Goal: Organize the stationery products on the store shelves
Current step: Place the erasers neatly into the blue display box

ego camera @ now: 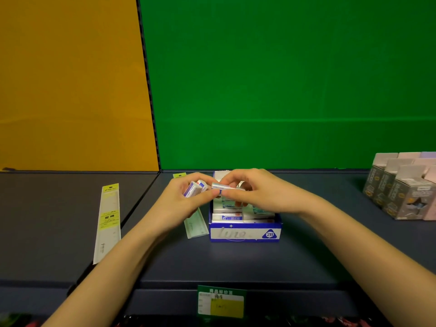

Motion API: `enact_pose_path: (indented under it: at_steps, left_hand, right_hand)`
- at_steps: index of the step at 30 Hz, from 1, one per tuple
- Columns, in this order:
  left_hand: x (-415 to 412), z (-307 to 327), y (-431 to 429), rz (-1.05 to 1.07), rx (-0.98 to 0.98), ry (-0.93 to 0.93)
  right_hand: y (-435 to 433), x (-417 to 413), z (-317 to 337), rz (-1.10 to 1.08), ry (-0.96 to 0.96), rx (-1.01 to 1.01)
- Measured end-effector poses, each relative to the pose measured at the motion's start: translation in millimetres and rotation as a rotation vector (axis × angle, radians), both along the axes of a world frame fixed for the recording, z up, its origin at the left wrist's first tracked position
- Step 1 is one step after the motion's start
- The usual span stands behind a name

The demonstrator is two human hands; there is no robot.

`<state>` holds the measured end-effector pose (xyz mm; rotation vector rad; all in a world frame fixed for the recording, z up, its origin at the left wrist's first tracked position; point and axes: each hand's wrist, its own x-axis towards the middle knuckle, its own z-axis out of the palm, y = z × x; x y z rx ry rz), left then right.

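A blue and white display box (245, 233) marked 2B stands on the dark shelf, filled with several wrapped white erasers (227, 217). My left hand (184, 201) grips a few erasers (194, 188) just left of the box's back. My right hand (257, 192) pinches a single eraser (221, 185) above the box, its end meeting my left fingertips. A ruler in a green sleeve (195, 226) lies beneath my left hand, partly hidden.
A clear-packed ruler with yellow labels (107, 223) lies on the left shelf section. Grey and pink cartons (401, 192) stand at the right. A green and yellow price tag (221, 302) hangs on the shelf's front edge. Orange and green panels form the back.
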<state>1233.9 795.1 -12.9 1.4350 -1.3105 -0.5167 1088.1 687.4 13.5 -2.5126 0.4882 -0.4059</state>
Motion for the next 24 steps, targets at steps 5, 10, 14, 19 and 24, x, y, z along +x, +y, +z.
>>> enact_pose_path:
  at_steps: [5, 10, 14, 19, 24]
  left_hand:
    - [1, -1, 0, -0.009, -0.006, -0.024]
    - [11, -5, -1, 0.176, -0.059, 0.01]
    - [13, -4, -2, 0.257, -0.02, 0.079]
    - [13, -5, -2, 0.238, 0.024, 0.092]
    - [13, -5, -3, 0.23, 0.035, 0.098]
  right_hand:
    - [-1, -3, 5, 0.035, 0.022, 0.132]
    - [-5, -9, -5, -0.069, 0.008, -0.084]
    - [5, -6, -20, -0.123, -0.011, -0.183]
    - [8, 0, -26, -0.132, -0.038, -0.256]
    - [8, 3, -24, -0.065, -0.02, -0.247]
